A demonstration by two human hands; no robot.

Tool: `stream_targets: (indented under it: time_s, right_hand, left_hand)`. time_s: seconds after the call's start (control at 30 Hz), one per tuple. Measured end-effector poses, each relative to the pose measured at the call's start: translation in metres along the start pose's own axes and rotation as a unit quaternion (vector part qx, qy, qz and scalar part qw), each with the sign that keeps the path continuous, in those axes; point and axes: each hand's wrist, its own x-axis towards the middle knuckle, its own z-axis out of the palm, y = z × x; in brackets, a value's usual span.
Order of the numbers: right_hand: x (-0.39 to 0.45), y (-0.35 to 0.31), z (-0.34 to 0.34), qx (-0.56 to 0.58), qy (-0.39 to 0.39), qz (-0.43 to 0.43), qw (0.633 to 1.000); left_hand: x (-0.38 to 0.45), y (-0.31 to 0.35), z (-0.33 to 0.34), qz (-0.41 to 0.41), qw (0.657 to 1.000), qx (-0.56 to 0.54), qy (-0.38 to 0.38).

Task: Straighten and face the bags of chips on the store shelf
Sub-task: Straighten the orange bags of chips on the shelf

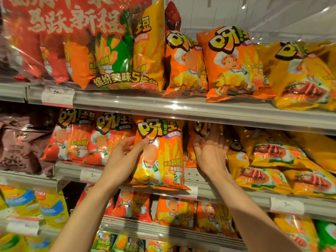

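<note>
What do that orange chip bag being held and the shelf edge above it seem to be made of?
The orange chip bag looks like thin glossy plastic film, possibly foil-lined: it crinkles, catches bright glare, and dents under the left hand gripping its edge. The shelf edge seems to be grey painted metal fronted by a clear plastic strip, judging by its sharp white reflections and the price tag slotted behind it.
</note>
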Motion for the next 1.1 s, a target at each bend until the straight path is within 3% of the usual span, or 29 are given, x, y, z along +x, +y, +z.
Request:
stream_targets:
  time_s: [0.07,0.2,0.33,0.6,0.8,1.1]
  right_hand:
    - [0.0,0.006,0.009,0.037,-0.033,0.022,0.999]
    - [0.006,0.02,0.005,0.125,-0.019,0.05,0.991]
    - [0.014,0.017,-0.004,0.073,-0.077,0.066,0.992]
    - [0.005,0.001,0.005,0.192,0.029,0.094,0.976]
    - [0.011,-0.005,0.008,0.143,-0.079,0.069,0.984]
    - [-0.014,0.011,-0.048,0.357,-0.049,0.024,0.933]
  left_hand:
    - [-0.001,0.0,0.005,0.003,1.0,-0.008,-0.002]
    - [0.0,-0.005,0.007,0.002,1.0,-0.014,-0.004]
    - [0.001,-0.008,0.007,0.001,1.0,-0.012,-0.004]
    - [0.0,-0.011,0.007,0.01,1.0,-0.017,-0.006]
    - [-0.001,-0.012,0.006,0.012,1.0,-0.023,-0.01]
    - [-0.004,-0.006,0.03,0.016,1.0,-0.005,-0.018]
